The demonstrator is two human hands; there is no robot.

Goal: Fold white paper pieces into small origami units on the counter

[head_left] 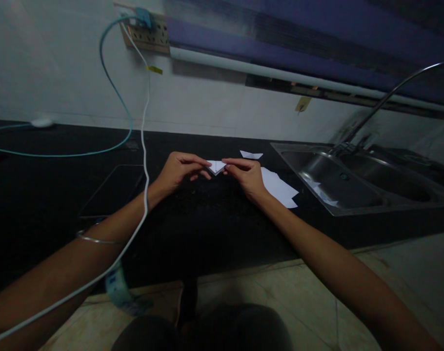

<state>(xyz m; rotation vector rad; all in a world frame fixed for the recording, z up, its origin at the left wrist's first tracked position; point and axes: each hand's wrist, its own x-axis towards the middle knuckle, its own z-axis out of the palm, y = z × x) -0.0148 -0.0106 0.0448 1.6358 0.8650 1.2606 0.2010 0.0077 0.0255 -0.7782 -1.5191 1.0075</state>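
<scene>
Between my two hands is a small piece of folded white paper (216, 166), its lower edge coming to a point. My left hand (180, 169) pinches the paper's left corner between thumb and forefinger, with the other fingers curled below. At the opposite corner, the thumb and forefinger of my right hand (248, 176) grip it the same way. Just right of my right hand, white paper sheets (278, 187) lie on the black counter (207, 234). Behind that hand rests another folded paper piece (251, 155).
A double steel sink (339, 209) with a curved faucet (383, 100) is set in at the right. Some paper pieces (320, 192) lie at its left rim. A dark flat tablet-like object (114, 190) is left of my hand. A white cable (144, 141) crosses over my left forearm.
</scene>
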